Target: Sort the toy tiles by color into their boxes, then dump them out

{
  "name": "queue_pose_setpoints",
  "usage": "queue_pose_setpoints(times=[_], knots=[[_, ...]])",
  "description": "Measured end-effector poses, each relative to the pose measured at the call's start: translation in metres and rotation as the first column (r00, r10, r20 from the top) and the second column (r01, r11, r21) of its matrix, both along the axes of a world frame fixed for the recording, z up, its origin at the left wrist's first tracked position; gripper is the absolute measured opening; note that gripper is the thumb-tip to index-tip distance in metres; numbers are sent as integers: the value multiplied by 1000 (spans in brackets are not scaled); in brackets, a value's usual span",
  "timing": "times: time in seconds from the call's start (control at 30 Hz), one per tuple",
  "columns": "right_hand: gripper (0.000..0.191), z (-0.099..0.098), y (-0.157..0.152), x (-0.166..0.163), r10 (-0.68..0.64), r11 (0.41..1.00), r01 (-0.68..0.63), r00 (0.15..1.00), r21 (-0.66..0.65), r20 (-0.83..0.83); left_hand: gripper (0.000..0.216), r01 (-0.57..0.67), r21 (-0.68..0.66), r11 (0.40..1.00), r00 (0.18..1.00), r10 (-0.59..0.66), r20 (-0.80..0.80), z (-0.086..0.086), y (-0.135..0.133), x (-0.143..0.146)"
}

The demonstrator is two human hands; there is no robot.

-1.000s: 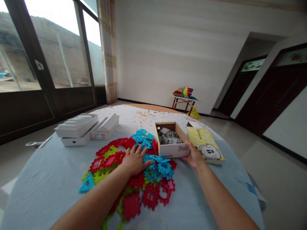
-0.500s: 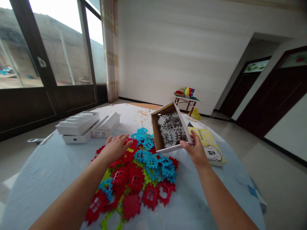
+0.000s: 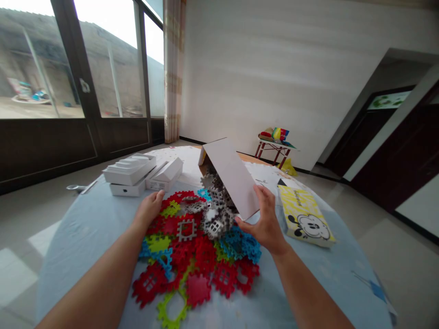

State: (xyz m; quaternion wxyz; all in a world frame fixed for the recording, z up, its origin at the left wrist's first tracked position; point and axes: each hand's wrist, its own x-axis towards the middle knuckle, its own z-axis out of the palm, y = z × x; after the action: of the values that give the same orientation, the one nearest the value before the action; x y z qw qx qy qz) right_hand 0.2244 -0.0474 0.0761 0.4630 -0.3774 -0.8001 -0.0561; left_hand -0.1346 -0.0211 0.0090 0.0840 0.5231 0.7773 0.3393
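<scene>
My right hand (image 3: 262, 219) grips the near corner of a white box (image 3: 233, 176), thumb on one side and fingers on the other. The box is tipped far over to the left, and grey toothed plastic pieces (image 3: 216, 219) spill from its open side. They land on a pile of red pieces (image 3: 199, 289), green pieces (image 3: 173, 308) and blue pieces (image 3: 242, 244). At the pile's left edge rests my left hand (image 3: 150, 208), fingers out and holding nothing; some of its fingertips are hard to make out.
Stacked white boxes (image 3: 128, 173) stand at the back left, with a smaller white box (image 3: 166, 173) beside them. On the right lies a yellow box lid (image 3: 307, 217) with a cartoon face. A small side table (image 3: 274, 146) stands by the wall.
The white box has tipped over to the left, and grey pieces have poured from it onto the coloured pile. My left hand has drawn back to the pile's left edge.
</scene>
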Motion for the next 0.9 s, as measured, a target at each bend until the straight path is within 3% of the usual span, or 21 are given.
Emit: queue_pose_setpoints(times=[0.63, 0.8, 0.9], knots=[[83, 9, 0, 21, -62, 987, 47, 994, 153, 92, 44, 23, -56, 998, 1000, -22, 13, -1, 0, 5], [88, 16, 5, 33, -153, 967, 153, 988, 203, -16, 47, 33, -48, 998, 998, -30, 51, -4, 3, 1], [92, 16, 13, 42, -179, 969, 201, 971, 143, -156, 53, 36, -44, 998, 996, -32, 89, -8, 7, -4]])
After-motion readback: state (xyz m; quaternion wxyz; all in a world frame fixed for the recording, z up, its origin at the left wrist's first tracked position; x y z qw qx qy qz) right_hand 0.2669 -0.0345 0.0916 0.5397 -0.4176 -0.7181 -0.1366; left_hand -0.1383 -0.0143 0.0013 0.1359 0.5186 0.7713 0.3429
